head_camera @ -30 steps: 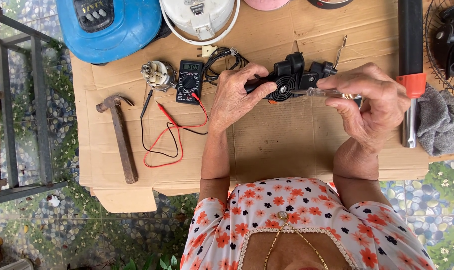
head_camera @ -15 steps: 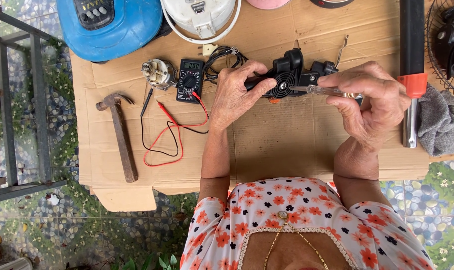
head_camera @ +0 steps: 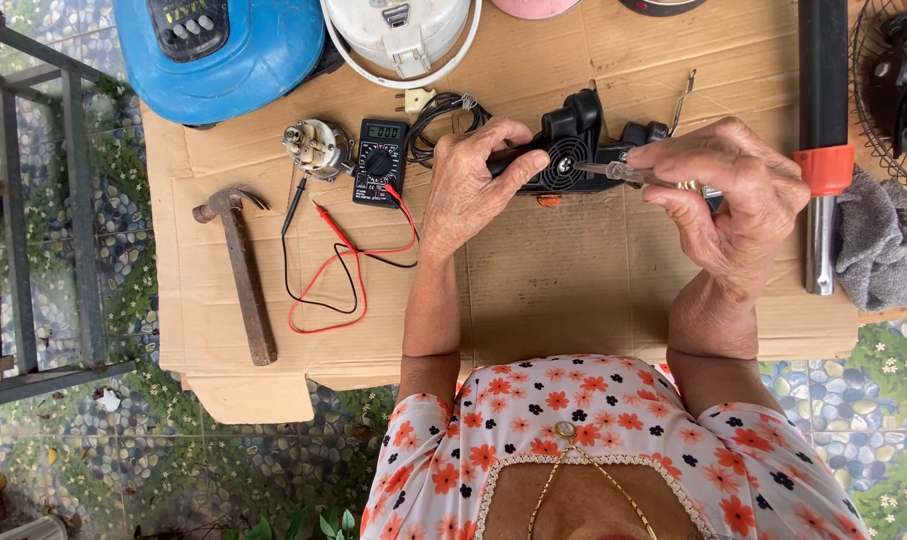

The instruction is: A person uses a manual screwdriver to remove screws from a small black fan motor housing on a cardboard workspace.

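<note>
My left hand [head_camera: 473,185] grips the left end of a black plastic fan motor housing [head_camera: 573,145] with a round vented grille, held just above the cardboard sheet [head_camera: 533,290]. My right hand [head_camera: 733,200] holds a screwdriver with a clear handle [head_camera: 623,172]. Its tip points left and touches the centre of the grille. A thin metal wire [head_camera: 683,100] sticks up behind the housing.
A rusty hammer [head_camera: 243,270], a black multimeter [head_camera: 380,160] with red and black leads [head_camera: 328,270] and a small motor part [head_camera: 316,147] lie to the left. At the far edge stand a blue appliance [head_camera: 223,50] and a white one [head_camera: 403,35]. An orange-collared pole [head_camera: 823,150], a grey rag [head_camera: 878,250] and a fan cage [head_camera: 893,90] are at the right.
The screwdriver tip has shifted slightly left onto the grille centre. Both hands stay on the housing and the tool with little other movement.
</note>
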